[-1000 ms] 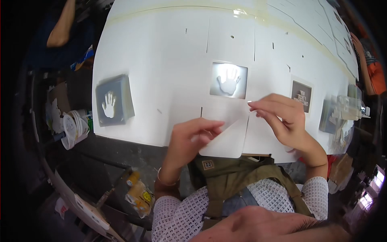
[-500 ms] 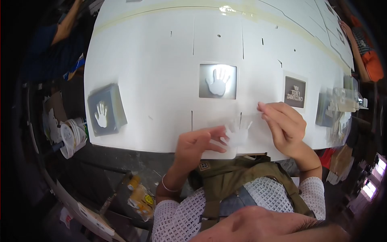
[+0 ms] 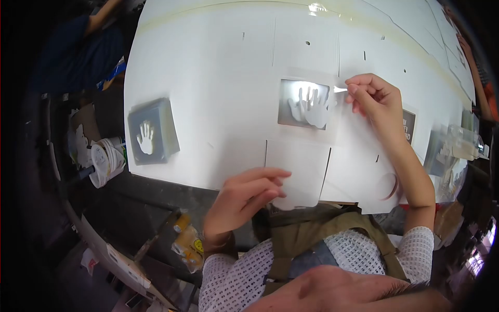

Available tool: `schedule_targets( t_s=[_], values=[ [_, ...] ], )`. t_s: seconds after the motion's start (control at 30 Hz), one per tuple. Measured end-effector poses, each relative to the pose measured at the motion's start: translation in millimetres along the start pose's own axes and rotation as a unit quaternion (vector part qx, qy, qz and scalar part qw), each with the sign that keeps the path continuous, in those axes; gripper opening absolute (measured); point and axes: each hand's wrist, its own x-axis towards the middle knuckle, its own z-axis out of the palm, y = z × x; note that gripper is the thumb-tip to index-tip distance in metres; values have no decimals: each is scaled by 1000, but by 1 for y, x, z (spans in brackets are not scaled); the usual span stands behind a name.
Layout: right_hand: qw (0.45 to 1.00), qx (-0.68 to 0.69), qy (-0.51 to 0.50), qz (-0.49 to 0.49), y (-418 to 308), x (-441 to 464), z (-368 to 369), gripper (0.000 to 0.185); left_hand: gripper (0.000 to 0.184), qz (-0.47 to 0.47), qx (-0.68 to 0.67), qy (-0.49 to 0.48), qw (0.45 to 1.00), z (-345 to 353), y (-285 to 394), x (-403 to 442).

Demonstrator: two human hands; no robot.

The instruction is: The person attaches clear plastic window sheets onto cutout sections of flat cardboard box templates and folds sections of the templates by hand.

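My right hand [image 3: 375, 96] pinches the right edge of a clear sheet bearing a pale handprint [image 3: 316, 112]. That print overlaps a second white handprint [image 3: 294, 108] in a grey, brightly lit rectangular window [image 3: 285, 118] on the white board. Whether the sheet touches the window I cannot tell. Lower down, my left hand [image 3: 252, 193] holds nothing, its fingers stretched out and slightly apart. Its fingertips are beside the white flap [image 3: 299, 182] between two slits at the board's near edge.
A stack of grey sheets with a white handprint [image 3: 147, 136] lies on the left. My right arm partly covers a dark lettered panel [image 3: 409, 126]. Clear plastic pieces [image 3: 462, 140] lie at the right edge. A white bucket [image 3: 106, 161] stands left of the table. Other people's arms show at both sides.
My right hand has moved up and carried the clear handprint sheet from near the front edge over the lit window. My left hand has come away from the sheet. The view has shifted slightly.
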Motion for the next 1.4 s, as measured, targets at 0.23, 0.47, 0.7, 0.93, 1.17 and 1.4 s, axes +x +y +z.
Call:
schedule_targets(
  t_s=[0.23,0.47,0.7,0.93,1.17,1.4],
  values=[
    [998,12,-47,-36,8,14,9,12,10,41,48,30,998,3,-5,19],
    [998,29,-50,-25,11,16,14,12,14,30,50,26,998,10,-17,26],
    [998,18,-50,-37,13,16,15,14,12,43,48,50,997,10,-21,27],
    [998,2,-52,-47,14,15,17,13,15,36,61,83,994,12,-20,30],
    [997,-16,-57,-42,13,14,15,12,16,55,79,88,991,13,-22,31],
    [987,-100,-38,-124,22,17,16,14,19,47,75,94,992,13,-23,31]
  ],
)
